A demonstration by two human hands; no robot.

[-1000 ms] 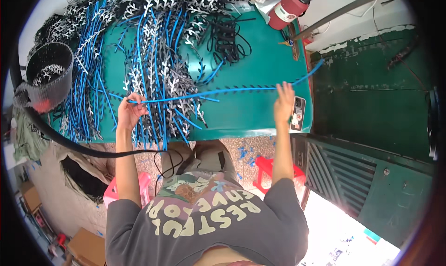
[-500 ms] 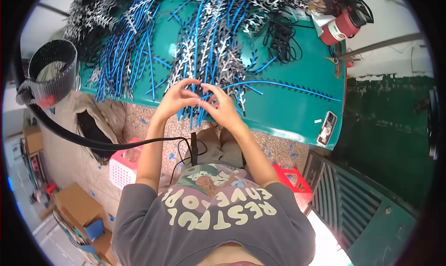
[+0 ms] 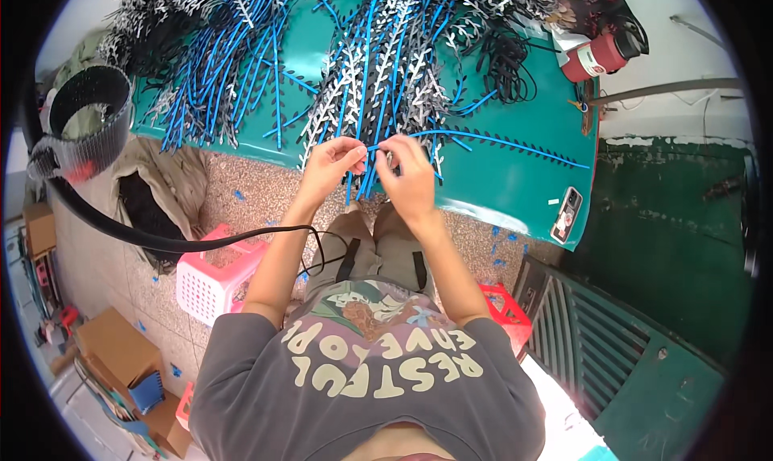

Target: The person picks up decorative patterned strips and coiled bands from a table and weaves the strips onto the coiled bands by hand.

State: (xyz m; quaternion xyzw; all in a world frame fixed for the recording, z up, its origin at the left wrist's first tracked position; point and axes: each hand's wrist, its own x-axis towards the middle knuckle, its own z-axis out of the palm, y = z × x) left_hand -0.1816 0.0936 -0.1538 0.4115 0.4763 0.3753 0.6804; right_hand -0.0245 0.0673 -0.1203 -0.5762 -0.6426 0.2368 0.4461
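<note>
My left hand and my right hand meet at the table's near edge, fingers closed in a pinch. Between their fingertips runs a short stretch of blue strip. Behind and below them, a bundle of blue strips and black-and-white leaf-shaped trim lies on the green table, some ends hanging over its edge. One long blue strip with small black leaves reaches right across the table; whether it joins the pinched piece is hidden behind my right hand.
More leafy trim covers the table's left and back. A black cord tangle, a red bottle and a phone lie right. A clear cup hangs left on a black arm. Pink and red stools flank me.
My fingers, arched together over the strips earlier, are now a little apart with the blue piece between them. The view has shifted slightly.
</note>
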